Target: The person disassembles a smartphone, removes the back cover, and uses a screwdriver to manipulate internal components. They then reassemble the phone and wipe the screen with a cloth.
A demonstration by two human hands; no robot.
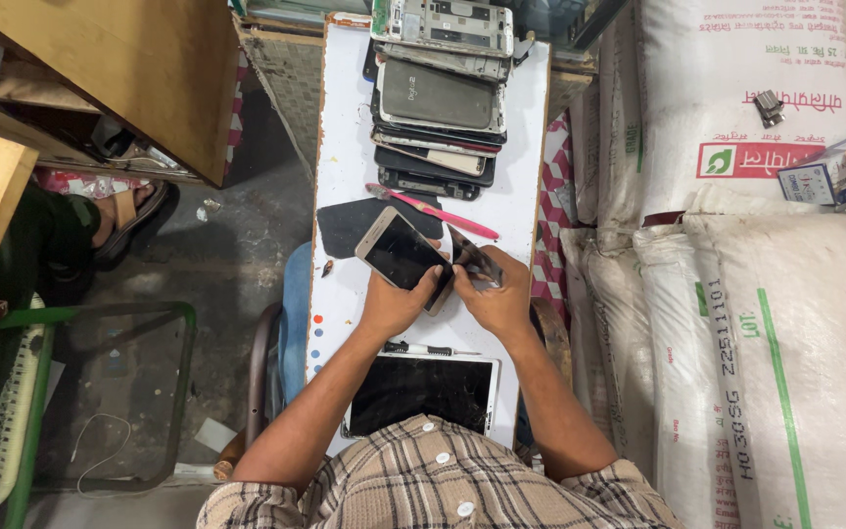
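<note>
At the centre of the narrow white table point(345, 147), the left hand point(396, 302) grips a gold-edged smartphone point(401, 251) by its lower end, fingers curled around the edge. The phone lies tilted, its top pointing toward 11 o'clock, its dark screen facing up. At 3 o'clock of the phone, the right hand point(497, 299) has its fingers closed around a thin dark tool or strip point(472, 257) that meets the phone's right edge; what it is cannot be told. Under the phone lies a black mat point(345, 223). At 12 o'clock from the hands, a pink toothbrush point(433, 210) rests on the table, and beyond it stands a stack of phone frames and panels point(440, 93). At 6 o'clock, a small screwdriver point(423, 349) lies just above a white tablet point(421, 392) with a dark screen.
</note>
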